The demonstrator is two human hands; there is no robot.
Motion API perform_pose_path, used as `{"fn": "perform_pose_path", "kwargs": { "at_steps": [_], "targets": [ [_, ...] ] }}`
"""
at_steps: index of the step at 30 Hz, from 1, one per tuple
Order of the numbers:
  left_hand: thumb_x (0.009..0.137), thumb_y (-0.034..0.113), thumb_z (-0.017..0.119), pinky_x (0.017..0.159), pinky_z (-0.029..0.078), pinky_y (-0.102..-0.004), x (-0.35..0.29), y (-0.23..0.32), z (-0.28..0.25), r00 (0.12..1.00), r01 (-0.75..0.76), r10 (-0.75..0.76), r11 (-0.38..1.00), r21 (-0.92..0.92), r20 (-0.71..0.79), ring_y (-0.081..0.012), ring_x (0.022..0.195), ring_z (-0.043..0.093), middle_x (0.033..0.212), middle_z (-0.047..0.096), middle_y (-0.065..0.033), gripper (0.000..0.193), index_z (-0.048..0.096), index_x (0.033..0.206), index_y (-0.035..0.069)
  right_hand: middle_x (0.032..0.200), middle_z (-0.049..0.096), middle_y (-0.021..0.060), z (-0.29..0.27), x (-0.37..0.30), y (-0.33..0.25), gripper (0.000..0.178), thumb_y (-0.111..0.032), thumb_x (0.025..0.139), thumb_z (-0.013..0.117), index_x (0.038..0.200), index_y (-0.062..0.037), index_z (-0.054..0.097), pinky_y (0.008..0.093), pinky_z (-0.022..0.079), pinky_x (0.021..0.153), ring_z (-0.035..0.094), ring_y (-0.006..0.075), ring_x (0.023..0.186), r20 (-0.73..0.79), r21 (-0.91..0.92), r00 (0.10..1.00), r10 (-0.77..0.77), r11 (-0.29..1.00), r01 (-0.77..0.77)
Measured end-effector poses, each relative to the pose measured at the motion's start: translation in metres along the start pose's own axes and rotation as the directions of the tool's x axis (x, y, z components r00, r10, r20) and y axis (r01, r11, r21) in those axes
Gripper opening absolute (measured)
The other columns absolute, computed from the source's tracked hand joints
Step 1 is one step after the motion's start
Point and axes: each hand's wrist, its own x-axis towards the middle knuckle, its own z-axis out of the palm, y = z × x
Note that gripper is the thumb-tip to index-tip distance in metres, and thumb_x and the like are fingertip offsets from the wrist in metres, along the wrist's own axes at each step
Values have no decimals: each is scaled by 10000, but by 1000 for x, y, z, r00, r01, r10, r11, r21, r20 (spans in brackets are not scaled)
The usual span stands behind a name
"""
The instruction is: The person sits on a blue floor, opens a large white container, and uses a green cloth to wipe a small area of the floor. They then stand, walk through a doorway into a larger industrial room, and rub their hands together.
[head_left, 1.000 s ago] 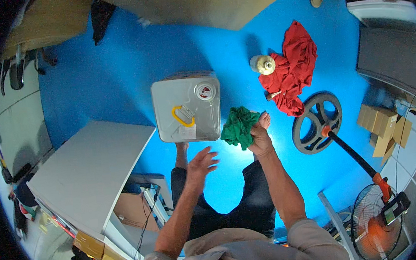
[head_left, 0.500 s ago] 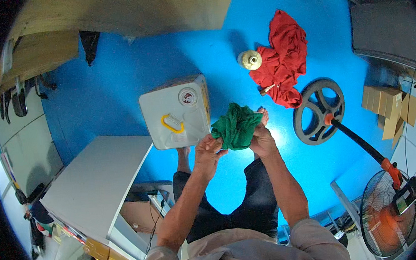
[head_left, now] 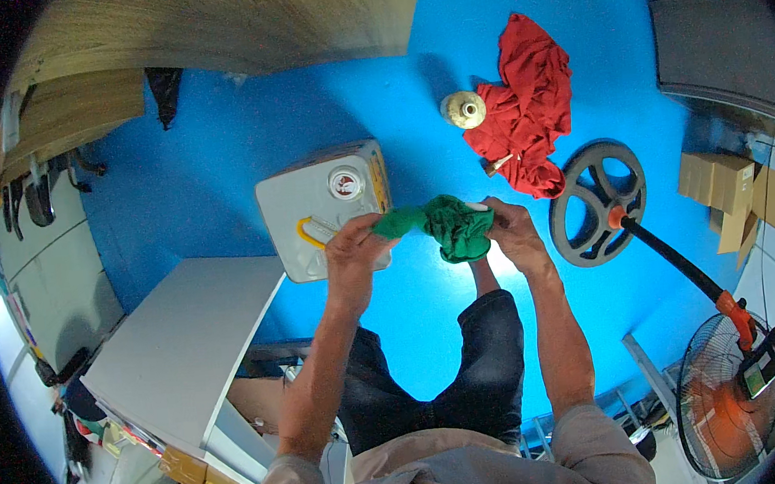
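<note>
Two bare hands hold a crumpled green cloth (head_left: 457, 227) taut above a bright blue floor (head_left: 225, 145), as I see it from my remote post through the head camera. The left hand (head_left: 350, 256), at the cloth's 9 o'clock, pinches a narrow, drawn-out end between thumb and fingers; the right hand (head_left: 518, 232), at 3 o'clock, grips the thicker, bunched end, where a small white patch shows beside the fingertips. The green cloth hangs between them, just above the centre of my view. Taking that cloth as the middle of the dial, a pale, square-topped canister (head_left: 307, 198) with a yellow loop handle (head_left: 302, 230) stands toward 10 o'clock, partly hidden by the left hand; I cannot tell whether the two touch. At 12 o'clock a round, cream-coloured bottle (head_left: 464, 109) stands upright at the edge of a rumpled red cloth (head_left: 535, 94), which spreads toward 1 o'clock with a small brush-like tool (head_left: 500, 165) lying on it. An orange-and-black pedestal fan (head_left: 726, 406) fills 4 o'clock, its dark, wheel-shaped base (head_left: 561, 219) at 3, with brown cardboard boxes (head_left: 715, 184) beyond. A white-topped cabinet (head_left: 190, 335) sits between 8 and 9 o'clock.
</note>
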Motion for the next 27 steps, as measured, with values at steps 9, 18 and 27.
{"fn": "perform_pose_path", "kwargs": {
  "at_steps": [9,18,27],
  "targets": [
    [776,-90,600,1064,397,-509,-14,-33,40,783,-614,490,508,605,384,-364,1255,530,1258,613,-177,385,652,1146,1,968,665,61,81,-2,-24,254,-32,877,539,1093,4,669,275,488,721,609,156,808,-336,42,942,-4,999,19],
    [754,-53,606,1116,302,-570,-55,-40,36,802,-595,261,290,749,537,-341,1373,402,1407,497,-160,540,567,1286,35,1316,552,109,101,-33,11,496,-123,952,615,1394,-3,425,391,435,1045,541,240,1214,93,823,982,166,542,-169],
    [847,209,678,674,537,-372,-7,-93,-110,636,131,233,907,400,-736,-266,723,693,815,708,-164,278,662,964,-43,1243,611,121,64,-50,3,437,-11,902,620,1323,20,508,386,496,979,615,259,1103,-74,765,972,221,638,-87]
  ]
}}
